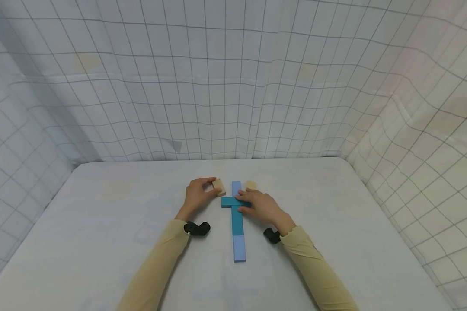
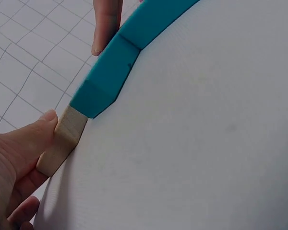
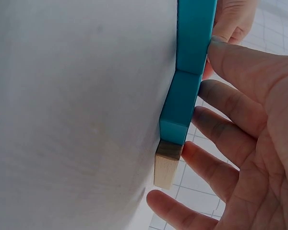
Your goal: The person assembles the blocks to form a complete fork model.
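My left hand (image 1: 196, 195) pinches a pale wooden block (image 1: 219, 187) between thumb and fingers, close to the left end of a teal crosswise block (image 1: 227, 202). The fingers of my right hand (image 1: 263, 206) are extended and rest along that teal block, partly covering its right end. Below the crosspiece a teal lengthwise block (image 1: 237, 222) runs toward me, with a light blue block (image 1: 239, 249) at its near end. Another light blue block (image 1: 236, 187) lies beyond the crosspiece. A second wooden block (image 1: 251, 184) sits at the right, partly behind the right fingers.
The blocks lie on a table with a white cover (image 1: 113, 242). A white curtain with a dark grid (image 1: 233, 86) hangs behind the table and along both sides. Each wrist carries a small black camera (image 1: 197, 229).
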Demonstrator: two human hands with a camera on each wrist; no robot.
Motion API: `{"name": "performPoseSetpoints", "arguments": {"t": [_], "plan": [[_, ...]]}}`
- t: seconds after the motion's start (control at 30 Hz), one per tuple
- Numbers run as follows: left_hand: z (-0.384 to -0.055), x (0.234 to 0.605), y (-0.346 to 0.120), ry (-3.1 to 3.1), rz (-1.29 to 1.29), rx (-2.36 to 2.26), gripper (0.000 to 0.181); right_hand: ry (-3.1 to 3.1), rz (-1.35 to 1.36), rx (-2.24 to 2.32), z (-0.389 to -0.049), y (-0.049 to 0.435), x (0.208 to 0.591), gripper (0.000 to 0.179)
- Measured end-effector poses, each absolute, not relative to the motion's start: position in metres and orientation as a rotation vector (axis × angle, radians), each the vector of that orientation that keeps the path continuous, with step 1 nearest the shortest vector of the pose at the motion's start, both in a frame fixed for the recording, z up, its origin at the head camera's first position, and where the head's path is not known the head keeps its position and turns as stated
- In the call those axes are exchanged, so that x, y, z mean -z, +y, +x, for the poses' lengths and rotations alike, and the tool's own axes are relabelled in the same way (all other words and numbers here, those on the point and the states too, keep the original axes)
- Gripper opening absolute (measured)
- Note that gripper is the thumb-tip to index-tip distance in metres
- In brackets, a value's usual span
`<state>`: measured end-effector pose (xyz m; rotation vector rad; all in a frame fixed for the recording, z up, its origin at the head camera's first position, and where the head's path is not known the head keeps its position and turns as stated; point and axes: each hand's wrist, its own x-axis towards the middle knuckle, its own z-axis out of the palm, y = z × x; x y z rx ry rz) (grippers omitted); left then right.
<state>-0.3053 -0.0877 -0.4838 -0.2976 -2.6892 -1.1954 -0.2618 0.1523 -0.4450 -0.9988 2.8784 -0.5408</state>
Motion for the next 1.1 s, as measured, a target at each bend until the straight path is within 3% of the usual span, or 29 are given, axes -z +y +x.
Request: {"name": "performPoseSetpoints", "arguments": {"t": [1.1], "plan": [[-0.3046, 0.4882, -0.0861, -2.730, -0.327, 1.128, 0.049, 2.876, -1.008, 0.526, -0.2626, 0.1537, 0.4445, 0.049]]}}
